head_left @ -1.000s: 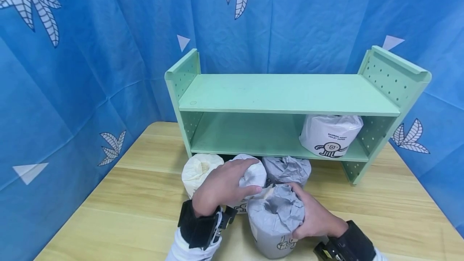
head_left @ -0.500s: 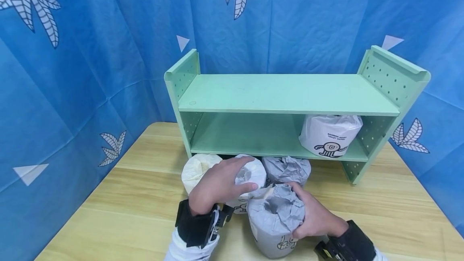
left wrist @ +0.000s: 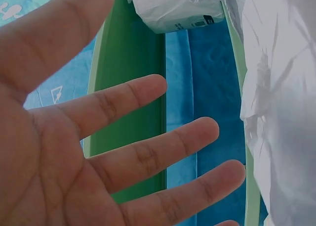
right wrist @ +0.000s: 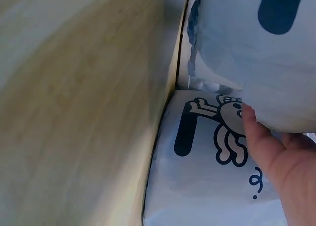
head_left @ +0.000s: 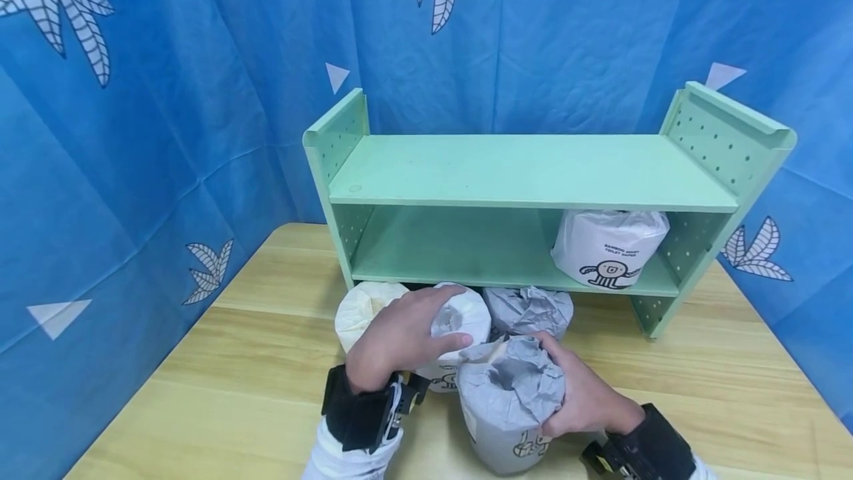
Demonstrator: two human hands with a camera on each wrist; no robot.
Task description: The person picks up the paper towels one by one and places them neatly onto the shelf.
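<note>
My right hand [head_left: 586,395] grips the side of a wrapped toilet paper roll [head_left: 509,402], nearest the table's front, its crumpled top facing up. The right wrist view shows the thumb side of that hand [right wrist: 289,169] against the held roll [right wrist: 222,43]. Over a white-wrapped roll [head_left: 466,324] hovers my left hand [head_left: 406,332]; its fingers are spread and fairly straight in the left wrist view, with nothing between them. It partly hides a cream-topped roll [head_left: 363,310] at the left. Behind the held roll stands a grey-topped roll [head_left: 529,310].
A green two-tier shelf [head_left: 533,169] stands at the back of the wooden table [head_left: 233,376]. One wrapped roll [head_left: 609,247] sits at the right of its lower tier. A blue patterned curtain [head_left: 200,95] hangs behind and at the sides.
My left hand has shifted slightly left and its fingers have drawn back from the white-wrapped roll, showing more of its top. The right hand and its roll have hardly moved.
</note>
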